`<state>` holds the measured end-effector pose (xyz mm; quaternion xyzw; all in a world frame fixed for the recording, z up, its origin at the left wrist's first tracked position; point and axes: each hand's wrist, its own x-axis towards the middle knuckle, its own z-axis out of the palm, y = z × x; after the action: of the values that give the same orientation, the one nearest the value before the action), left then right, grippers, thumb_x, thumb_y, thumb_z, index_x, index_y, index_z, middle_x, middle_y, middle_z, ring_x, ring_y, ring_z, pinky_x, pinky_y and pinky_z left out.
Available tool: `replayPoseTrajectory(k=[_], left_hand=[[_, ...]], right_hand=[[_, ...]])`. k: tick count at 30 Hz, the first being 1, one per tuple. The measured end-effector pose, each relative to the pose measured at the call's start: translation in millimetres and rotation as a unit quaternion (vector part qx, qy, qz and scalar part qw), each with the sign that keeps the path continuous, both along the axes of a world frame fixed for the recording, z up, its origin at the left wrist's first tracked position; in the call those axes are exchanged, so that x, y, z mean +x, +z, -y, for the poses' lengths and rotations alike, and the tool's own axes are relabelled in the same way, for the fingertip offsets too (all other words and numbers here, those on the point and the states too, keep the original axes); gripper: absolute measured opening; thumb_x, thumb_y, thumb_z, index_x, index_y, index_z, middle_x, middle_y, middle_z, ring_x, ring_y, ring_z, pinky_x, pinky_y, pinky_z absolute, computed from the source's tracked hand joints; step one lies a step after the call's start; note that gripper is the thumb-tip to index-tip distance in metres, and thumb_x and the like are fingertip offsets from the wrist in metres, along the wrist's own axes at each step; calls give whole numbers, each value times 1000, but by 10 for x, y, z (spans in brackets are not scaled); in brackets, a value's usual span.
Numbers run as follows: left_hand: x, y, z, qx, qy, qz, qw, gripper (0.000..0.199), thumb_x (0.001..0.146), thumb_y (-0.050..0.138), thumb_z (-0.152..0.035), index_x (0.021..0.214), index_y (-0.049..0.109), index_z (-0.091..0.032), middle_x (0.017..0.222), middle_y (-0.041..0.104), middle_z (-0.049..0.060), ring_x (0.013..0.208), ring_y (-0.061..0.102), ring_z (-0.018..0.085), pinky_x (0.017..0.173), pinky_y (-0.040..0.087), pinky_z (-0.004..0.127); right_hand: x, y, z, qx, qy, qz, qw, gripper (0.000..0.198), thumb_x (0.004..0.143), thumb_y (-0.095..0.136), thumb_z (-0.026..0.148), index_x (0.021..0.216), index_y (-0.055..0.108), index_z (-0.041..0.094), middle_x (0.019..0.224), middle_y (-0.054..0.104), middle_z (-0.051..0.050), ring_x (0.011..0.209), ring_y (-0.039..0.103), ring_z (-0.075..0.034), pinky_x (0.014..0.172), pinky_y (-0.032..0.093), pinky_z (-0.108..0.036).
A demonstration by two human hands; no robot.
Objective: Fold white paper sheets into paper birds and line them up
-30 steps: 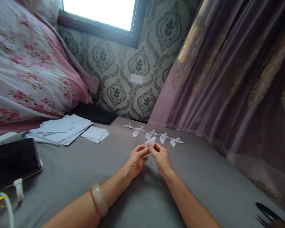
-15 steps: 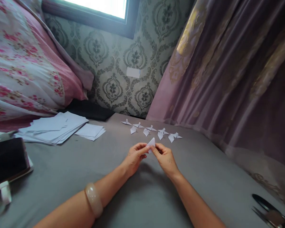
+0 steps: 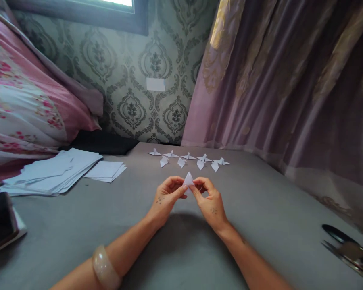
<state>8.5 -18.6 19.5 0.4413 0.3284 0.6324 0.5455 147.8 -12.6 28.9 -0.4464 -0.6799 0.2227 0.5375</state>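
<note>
A small folded piece of white paper [image 3: 188,179] is held up between my two hands, its pointed tip upward. My left hand [image 3: 168,198] pinches its left side with thumb and fingers; a pale bangle [image 3: 105,268] circles that wrist. On the other side, my right hand [image 3: 211,203] grips the lower right edge, thumb pressed on the front face. Beyond the hands stand several folded paper cranes [image 3: 187,156] in a row. Several flatter kite-shaped folded papers [image 3: 200,164] lie just in front of them.
On the left lie a pile of white sheets [image 3: 48,173] and a smaller stack of cut paper [image 3: 105,171]. A dark phone [image 3: 1,221] rests at the left edge. Dark-handled scissors [image 3: 341,235] lie at the far right. Curtains [image 3: 260,100] hang along the right side.
My view has turned slightly, so the surroundings shift left. The folded paper now points straight up instead of leaning right; both hands keep their pinch on it.
</note>
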Motion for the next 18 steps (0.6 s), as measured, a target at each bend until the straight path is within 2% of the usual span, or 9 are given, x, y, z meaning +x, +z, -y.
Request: replayPoseTrajectory(k=[7,13,18], left_hand=[[-9,-22,4,2,5,-12,1000,17,72,73,-25,84,65,-17,84,67,1,78,61,13,72,52,26],[-4,-78,-25,22,12,2,1000,16,71,75,-22,82,66,-17,85,68,0,80,61,12,78,50,25],[4,-78,-11,50,22,-6,998,14,73,74,-20,85,67,-19,89,69,0,85,62,12,83,50,27]], right_hand=[[-21,-2,43,38,2,38,999,9,84,60,30,88,60,23,84,63,-2,76,56,-16,72,44,-28],[-24,54,83,57,-10,29,998,10,84,60,30,91,60,23,84,64,-1,76,56,-15,71,46,-29],[-27,68,79,104,13,32,994,3,85,59,22,87,61,22,87,64,-3,81,57,-16,71,46,-29]])
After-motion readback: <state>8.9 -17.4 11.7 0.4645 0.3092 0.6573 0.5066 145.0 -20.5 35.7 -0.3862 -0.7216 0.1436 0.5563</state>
